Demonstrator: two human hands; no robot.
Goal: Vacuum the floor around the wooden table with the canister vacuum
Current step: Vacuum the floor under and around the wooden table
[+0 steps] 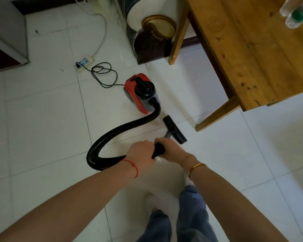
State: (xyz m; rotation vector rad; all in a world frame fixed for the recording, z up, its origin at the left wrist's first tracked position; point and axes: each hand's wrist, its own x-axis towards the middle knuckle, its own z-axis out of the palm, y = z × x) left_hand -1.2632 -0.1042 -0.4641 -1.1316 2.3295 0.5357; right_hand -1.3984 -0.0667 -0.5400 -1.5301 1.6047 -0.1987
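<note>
we grip the wand handle (158, 150), left hand (140, 155) and right hand (171, 151) fingers curled round; floor nozzle (175, 129) near table leg (217, 113), most floor left.

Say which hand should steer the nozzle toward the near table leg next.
Right, probably. The right hand grips the wand handle lower down, nearer the floor nozzle and on the side of the table leg. The left hand grips behind it, at the hose end.

One vacuum (141, 92), one table (252, 49), two bottles (297, 13), one power strip (84, 62).
</note>
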